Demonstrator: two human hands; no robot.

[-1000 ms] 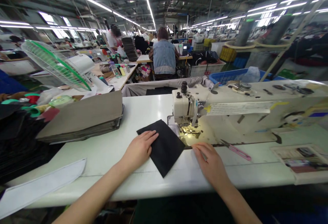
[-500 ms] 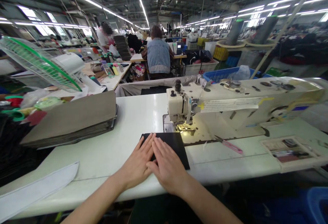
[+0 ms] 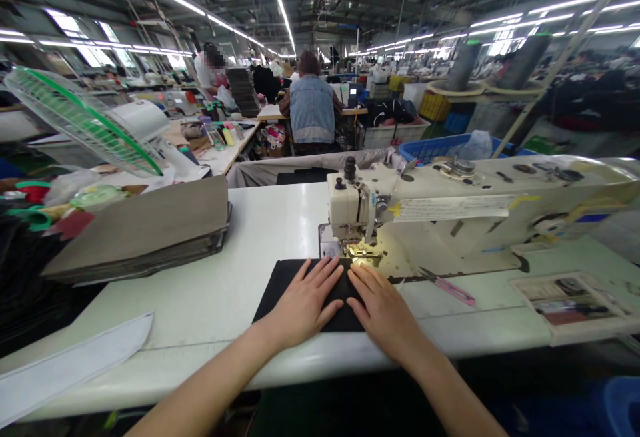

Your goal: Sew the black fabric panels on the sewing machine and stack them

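Pressing black fabric [image 3: 280, 294] — hands [image 3: 344, 307] flat, fingers [image 3: 320, 272] spread

The black fabric [image 3: 275, 290] is partly hidden — the left hand [image 3: 305, 304] and the right hand [image 3: 387, 314] cover much of its middle and right side. Both forearms are cut off by the bottom edge. On the sewing machine [image 3: 420, 187], the needle is too small to make out, and the far end is cropped at right. Handwriting on the paper strip [image 3: 453, 207] is illegible. Small items in the tray [image 3: 554, 334] are blurred. The left edge crops the white panel [image 3: 90, 360] and dark pile [image 3: 30, 277]; the blue object [image 3: 620, 400], lower right, is also cropped — its form cannot be told.
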